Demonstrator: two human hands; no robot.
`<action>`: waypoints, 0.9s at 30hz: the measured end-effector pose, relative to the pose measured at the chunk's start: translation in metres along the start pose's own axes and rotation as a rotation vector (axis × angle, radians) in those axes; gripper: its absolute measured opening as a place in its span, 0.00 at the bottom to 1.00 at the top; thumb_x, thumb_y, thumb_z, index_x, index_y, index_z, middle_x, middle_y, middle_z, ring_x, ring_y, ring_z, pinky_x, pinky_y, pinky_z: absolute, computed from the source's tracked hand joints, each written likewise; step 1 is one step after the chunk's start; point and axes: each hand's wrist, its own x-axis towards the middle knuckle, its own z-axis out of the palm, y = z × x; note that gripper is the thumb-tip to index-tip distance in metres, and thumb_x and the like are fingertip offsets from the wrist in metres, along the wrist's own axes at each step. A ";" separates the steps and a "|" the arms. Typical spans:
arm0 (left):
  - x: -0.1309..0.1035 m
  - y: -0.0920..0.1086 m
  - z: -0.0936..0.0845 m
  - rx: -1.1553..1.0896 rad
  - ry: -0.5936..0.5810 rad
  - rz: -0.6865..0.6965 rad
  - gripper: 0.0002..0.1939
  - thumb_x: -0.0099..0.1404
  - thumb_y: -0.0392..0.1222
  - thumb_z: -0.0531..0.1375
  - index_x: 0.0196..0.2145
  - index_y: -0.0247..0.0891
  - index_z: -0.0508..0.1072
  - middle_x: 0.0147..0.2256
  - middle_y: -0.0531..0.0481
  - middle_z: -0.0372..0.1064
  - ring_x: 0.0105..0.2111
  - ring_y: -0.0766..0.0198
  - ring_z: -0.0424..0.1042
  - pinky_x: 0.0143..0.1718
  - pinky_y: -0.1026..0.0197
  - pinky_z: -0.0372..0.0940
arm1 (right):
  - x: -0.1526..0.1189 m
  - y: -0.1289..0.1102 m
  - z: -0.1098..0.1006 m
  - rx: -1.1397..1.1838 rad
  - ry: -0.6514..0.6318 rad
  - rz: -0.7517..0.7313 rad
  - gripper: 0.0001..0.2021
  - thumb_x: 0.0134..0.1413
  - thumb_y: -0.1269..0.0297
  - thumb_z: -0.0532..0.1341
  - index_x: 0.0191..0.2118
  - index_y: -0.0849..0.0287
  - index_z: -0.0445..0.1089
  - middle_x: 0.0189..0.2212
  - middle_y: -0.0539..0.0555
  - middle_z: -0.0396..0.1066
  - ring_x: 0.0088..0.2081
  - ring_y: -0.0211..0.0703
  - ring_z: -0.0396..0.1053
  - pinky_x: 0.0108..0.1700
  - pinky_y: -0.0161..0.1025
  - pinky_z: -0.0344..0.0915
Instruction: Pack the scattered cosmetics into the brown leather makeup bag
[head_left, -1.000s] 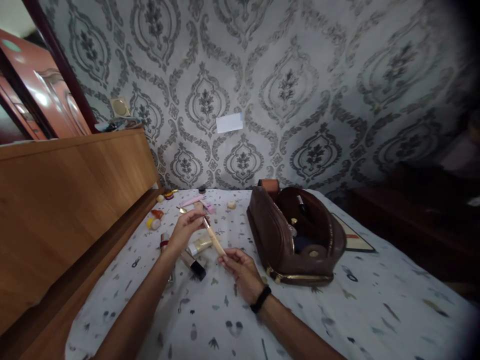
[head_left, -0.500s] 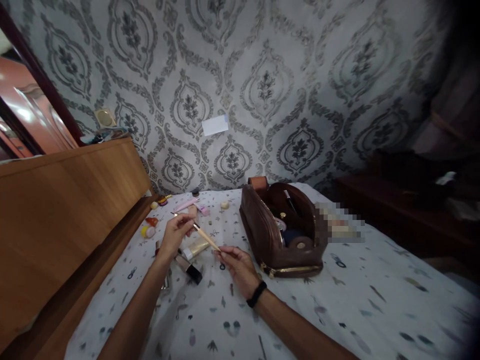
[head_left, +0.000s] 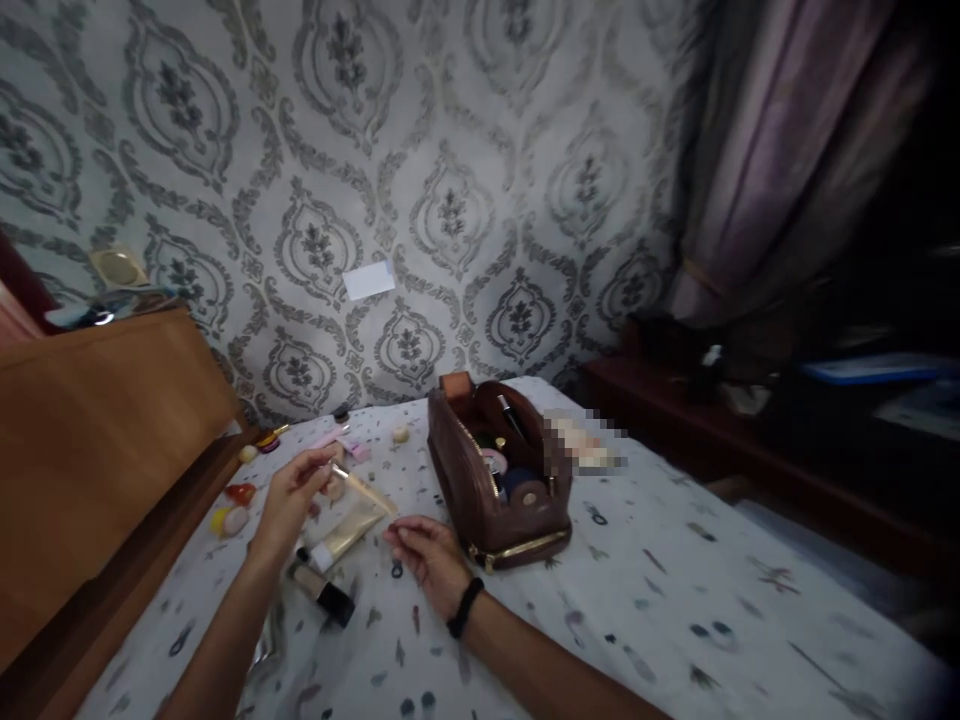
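Brush clamped in left hand at its metal-collar end. Long axis slants right and nearer the person, free end just by right hand; can't tell if that grip's closed on it. Open bag lies right of brush.

At twelve o'clock, the wallpaper repeats charcoal leafy medallions on pale grey. The curtain at two is mauve; the wood panel, nine, orange-brown; the slim stick, eight, pale yellow. The bag at six is dark brown, the sheet at five white with scattered blue-grey, green and brown motifs.
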 end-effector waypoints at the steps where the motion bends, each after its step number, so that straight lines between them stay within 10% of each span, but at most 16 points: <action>1: 0.001 0.002 0.002 -0.002 0.001 -0.007 0.24 0.52 0.51 0.66 0.44 0.37 0.74 0.26 0.53 0.68 0.23 0.67 0.64 0.16 0.69 0.57 | -0.001 0.000 0.001 -0.001 0.006 -0.010 0.17 0.24 0.64 0.76 0.26 0.64 0.74 0.26 0.55 0.75 0.33 0.44 0.76 0.29 0.32 0.68; 17: 0.026 0.080 0.077 -0.342 0.084 0.209 0.20 0.47 0.47 0.70 0.36 0.34 0.76 0.28 0.52 0.70 0.26 0.70 0.67 0.28 0.69 0.64 | 0.001 0.004 -0.001 0.029 -0.037 -0.041 0.16 0.24 0.64 0.76 0.24 0.62 0.73 0.24 0.52 0.73 0.27 0.39 0.72 0.25 0.31 0.60; 27: 0.045 0.108 0.148 -0.289 -0.264 0.259 0.16 0.49 0.46 0.69 0.33 0.33 0.74 0.29 0.50 0.72 0.28 0.65 0.73 0.31 0.61 0.72 | 0.001 0.002 0.001 0.051 -0.028 -0.016 0.19 0.20 0.63 0.77 0.23 0.62 0.72 0.22 0.51 0.73 0.25 0.38 0.72 0.23 0.30 0.58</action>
